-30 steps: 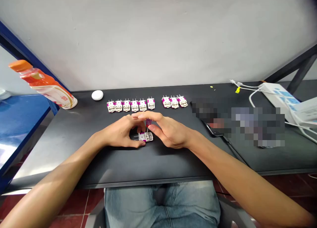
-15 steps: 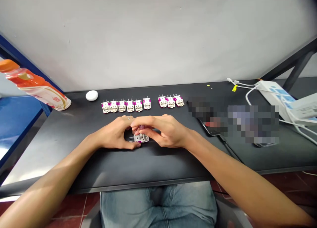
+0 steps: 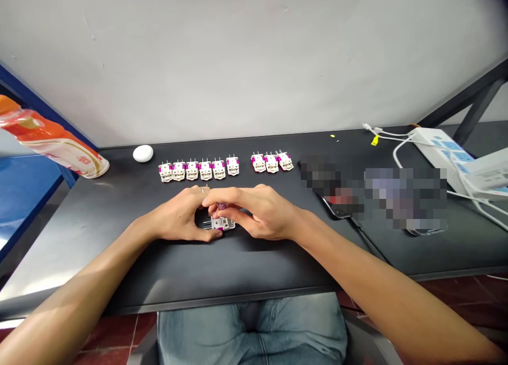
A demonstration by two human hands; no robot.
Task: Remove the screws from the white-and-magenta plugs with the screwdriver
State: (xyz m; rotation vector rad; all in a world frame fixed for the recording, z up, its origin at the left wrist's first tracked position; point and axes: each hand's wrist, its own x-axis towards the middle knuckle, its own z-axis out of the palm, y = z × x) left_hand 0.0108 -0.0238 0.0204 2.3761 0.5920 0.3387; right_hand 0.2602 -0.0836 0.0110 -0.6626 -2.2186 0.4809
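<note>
A white-and-purple plug part with metal pins [image 3: 223,224] lies on the black table in front of me, its pins pointing left. My left hand [image 3: 184,214] is closed around it, the thumb on its near side and the fingers on the far side. Over the plug part, my right hand [image 3: 257,209] pinches a small purple piece [image 3: 221,206] between thumb and fingers. Most of that piece is hidden by the fingers, so its kind does not show. Behind the hands stand several similar plug parts [image 3: 205,170] in a row, pins toward the wall.
Further right in that row is a group of three plug parts [image 3: 272,163]. A white rounded object [image 3: 143,153] and an orange bottle [image 3: 59,143] are at the left. To the right lie a phone [image 3: 337,209], blurred items, white cables and a white box [image 3: 440,148].
The view has shifted slightly, so most things appear a little further left. Both hands keep nearly the same pose at the plug part, with the right fingers still pinching the purple piece.
</note>
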